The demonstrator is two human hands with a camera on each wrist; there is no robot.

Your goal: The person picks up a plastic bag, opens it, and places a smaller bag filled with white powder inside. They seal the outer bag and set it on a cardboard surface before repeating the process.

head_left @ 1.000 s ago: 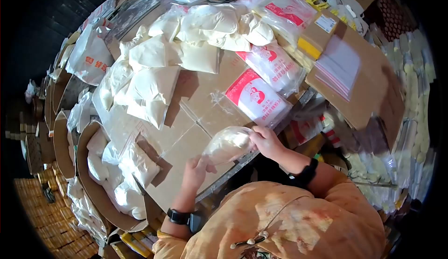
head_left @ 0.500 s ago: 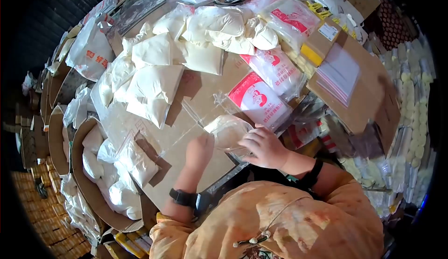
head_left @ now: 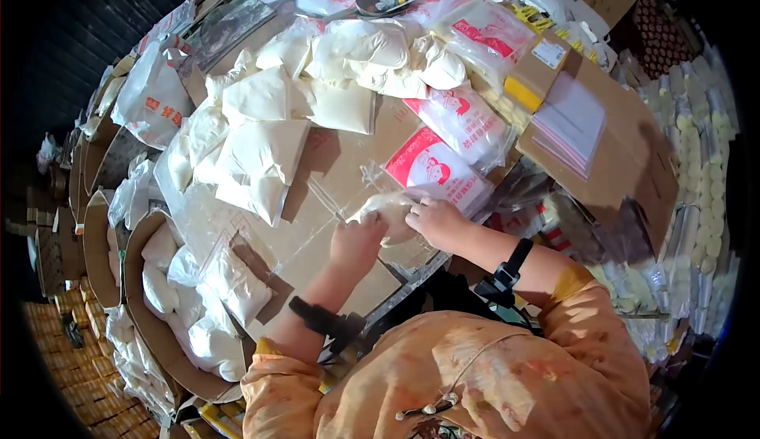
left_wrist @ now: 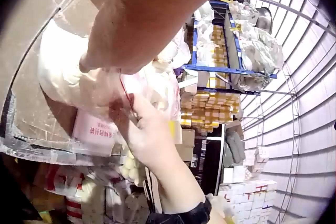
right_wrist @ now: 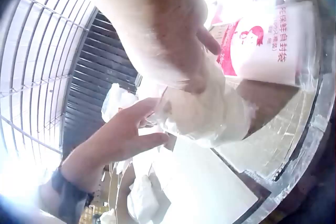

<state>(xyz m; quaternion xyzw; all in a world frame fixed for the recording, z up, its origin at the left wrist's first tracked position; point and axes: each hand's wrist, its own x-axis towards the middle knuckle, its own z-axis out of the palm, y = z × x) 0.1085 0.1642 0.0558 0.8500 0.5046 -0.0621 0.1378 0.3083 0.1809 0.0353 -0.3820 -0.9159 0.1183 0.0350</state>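
A clear plastic bag with pale cream contents (head_left: 393,219) is held between both hands above the near part of the cardboard-covered table. My left hand (head_left: 356,243) pinches its left side near the top. On the other side, my right hand (head_left: 437,223) grips the bag with bent fingers. A red line runs along the edge of this bag (left_wrist: 63,74) in the left wrist view, close to the right hand (left_wrist: 149,134). In the right wrist view the bag (right_wrist: 210,113) bulges below the right hand, and the left hand (right_wrist: 118,132) reaches its edge with thumb and fingers.
Filled cream bags (head_left: 261,150) are heaped at the back left of the table. Packs of bags printed red and white (head_left: 439,170) lie at the right, beside a cardboard sheet (head_left: 633,146). A cardboard box (head_left: 142,336) holding white bags stands at the left.
The bag was tilted and stretched between the hands; now it hangs more upright and they are closer together. The left hand has moved up and right, and the right hand has shifted its hold.
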